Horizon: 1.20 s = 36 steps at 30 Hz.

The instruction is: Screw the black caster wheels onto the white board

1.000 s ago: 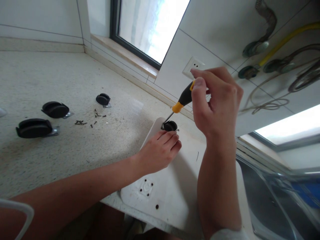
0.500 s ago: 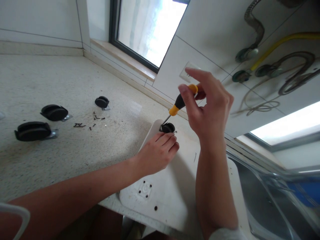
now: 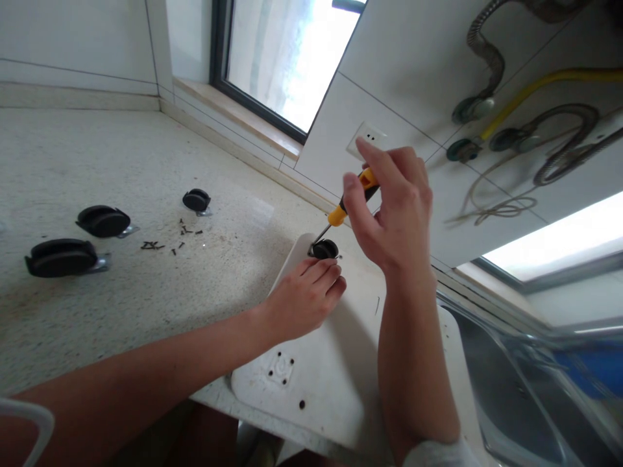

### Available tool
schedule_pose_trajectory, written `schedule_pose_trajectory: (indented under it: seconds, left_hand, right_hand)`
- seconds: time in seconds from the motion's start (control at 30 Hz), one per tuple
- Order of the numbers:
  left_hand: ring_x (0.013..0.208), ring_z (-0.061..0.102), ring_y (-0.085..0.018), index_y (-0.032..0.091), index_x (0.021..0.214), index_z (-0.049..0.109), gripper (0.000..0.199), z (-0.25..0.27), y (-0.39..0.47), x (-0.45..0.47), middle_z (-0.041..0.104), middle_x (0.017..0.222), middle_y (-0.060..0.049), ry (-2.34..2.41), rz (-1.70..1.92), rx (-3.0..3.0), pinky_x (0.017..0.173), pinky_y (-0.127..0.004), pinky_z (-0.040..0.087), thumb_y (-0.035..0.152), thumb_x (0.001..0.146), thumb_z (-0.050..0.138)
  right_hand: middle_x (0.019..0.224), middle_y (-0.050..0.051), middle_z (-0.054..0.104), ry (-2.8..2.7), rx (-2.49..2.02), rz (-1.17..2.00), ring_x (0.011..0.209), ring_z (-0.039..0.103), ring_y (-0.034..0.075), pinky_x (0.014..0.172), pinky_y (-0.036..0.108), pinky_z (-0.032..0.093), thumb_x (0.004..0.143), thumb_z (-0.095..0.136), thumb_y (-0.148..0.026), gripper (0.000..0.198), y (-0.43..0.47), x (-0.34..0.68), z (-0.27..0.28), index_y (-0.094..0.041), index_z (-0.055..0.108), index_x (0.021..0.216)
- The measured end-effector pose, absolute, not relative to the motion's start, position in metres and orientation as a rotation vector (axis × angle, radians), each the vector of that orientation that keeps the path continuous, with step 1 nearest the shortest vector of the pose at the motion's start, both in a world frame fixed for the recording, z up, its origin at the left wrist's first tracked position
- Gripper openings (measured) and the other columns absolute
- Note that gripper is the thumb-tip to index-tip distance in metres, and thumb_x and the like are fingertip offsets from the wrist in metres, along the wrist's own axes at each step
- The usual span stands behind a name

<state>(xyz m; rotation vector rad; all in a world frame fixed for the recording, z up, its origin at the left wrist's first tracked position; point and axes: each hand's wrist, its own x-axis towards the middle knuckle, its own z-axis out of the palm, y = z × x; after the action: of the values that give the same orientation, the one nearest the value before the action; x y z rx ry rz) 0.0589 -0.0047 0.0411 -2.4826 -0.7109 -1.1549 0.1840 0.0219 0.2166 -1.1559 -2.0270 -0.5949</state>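
My right hand (image 3: 399, 207) is closed on the yellow and black handle of a screwdriver (image 3: 335, 215), its index finger raised off the grip. The slanted metal shaft reaches down to the base of a black caster wheel (image 3: 325, 249). That caster sits at the far left corner of a white board (image 3: 335, 376). My left hand (image 3: 306, 295) lies over the board, fingertips closed against the near side of the caster. Its thumb is hidden, as is the exact spot where the screwdriver tip meets the base.
Left on the speckled countertop (image 3: 146, 311) lie three more casters (image 3: 103, 221) with metal plates. Several small dark screws (image 3: 152, 245) are scattered beside them. A metal sink (image 3: 506, 376) borders the board at right. Hoses and valves (image 3: 467, 149) project from the tiled wall.
My right hand has turned around the screwdriver handle and shifted slightly left, its fingers more curled. My left hand and the caster keep their places on the board. The view has shifted slightly.
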Motion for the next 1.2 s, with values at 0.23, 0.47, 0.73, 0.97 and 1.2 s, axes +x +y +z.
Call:
schedule_pose_trajectory:
  seconds: [0.23, 0.47, 0.73, 0.97, 1.2]
  left_hand:
    - [0.129, 0.07, -0.029, 0.012, 0.118, 0.076, 0.017, 0.042, -0.004, 0.059, 0.079, 0.129, -0.015, -0.703, -1.167, -2.474, 0.112, -0.044, 0.054, 0.02, 0.108, 0.065]
    - [0.129, 0.071, -0.029, 0.013, 0.118, 0.077, 0.017, 0.041, -0.004, 0.059, 0.08, 0.13, -0.015, -0.701, -1.166, -2.465, 0.111, -0.045, 0.055, 0.019, 0.108, 0.065]
    - [0.129, 0.071, -0.029, 0.012, 0.119, 0.077, 0.017, 0.041, -0.004, 0.059, 0.079, 0.129, -0.015, -0.699, -1.175, -2.471, 0.111, -0.044, 0.055, 0.019, 0.106, 0.066]
    - [0.127, 0.071, -0.028, 0.012, 0.118, 0.077, 0.017, 0.042, -0.005, 0.059, 0.08, 0.128, -0.015, -0.695, -1.164, -2.463, 0.109, -0.044, 0.056, 0.02, 0.108, 0.065]
    - [0.127, 0.071, -0.029, 0.012, 0.118, 0.076, 0.017, 0.04, -0.004, 0.059, 0.079, 0.127, -0.016, -0.703, -1.161, -2.472, 0.11, -0.044, 0.056, 0.019, 0.106, 0.066]
  right_hand:
    - [0.102, 0.01, 0.076, -2.029, -1.256, -0.574, 0.097, 0.07, 0.031, 0.091, 0.051, 0.055, 0.112, 0.065, -0.048, 0.032, 0.022, 0.184, 0.217, -0.029, 0.08, 0.132]
    - [0.12, 0.007, 0.078, -2.119, -1.142, -0.299, 0.1, 0.073, 0.025, 0.09, 0.043, 0.057, 0.114, 0.046, -0.033, 0.047, 0.024, 0.188, 0.216, -0.033, 0.057, 0.16]
    - [0.115, 0.006, 0.08, -2.111, -1.241, -0.258, 0.095, 0.074, 0.023, 0.086, 0.04, 0.055, 0.115, 0.051, -0.039, 0.032, 0.017, 0.19, 0.222, -0.03, 0.06, 0.145]
    - [0.07, -0.003, 0.068, -2.068, -1.444, -0.384, 0.064, 0.064, 0.02, 0.073, 0.037, 0.047, 0.111, 0.067, -0.056, 0.026, 0.015, 0.197, 0.228, -0.03, 0.072, 0.115]
    - [0.089, 0.001, 0.077, -2.186, -1.35, -0.351, 0.074, 0.065, 0.021, 0.075, 0.038, 0.048, 0.114, 0.056, -0.042, 0.029, 0.006, 0.194, 0.234, -0.029, 0.071, 0.135]
